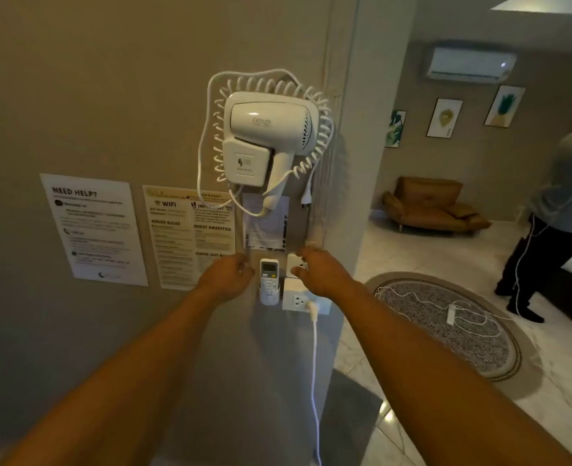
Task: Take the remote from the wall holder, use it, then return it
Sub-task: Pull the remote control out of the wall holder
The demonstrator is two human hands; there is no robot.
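The hair dryer (271, 129) reads "nexel"; the left notice (92, 228) "NEED HELP?"; the middle notice (190, 235) "WIFI", "HOUSE RULES".

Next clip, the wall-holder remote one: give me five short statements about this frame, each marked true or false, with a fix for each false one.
1. The remote sits upright in the holder. True.
2. The left hand grips the remote. False: it is beside the remote, on its left, holding nothing.
3. A white plug and cable are in the socket right of the holder. True.
4. The hair dryer hangs below the remote. False: it is mounted on the wall above it.
5. The right hand is at the switch plate, right of the remote. True.
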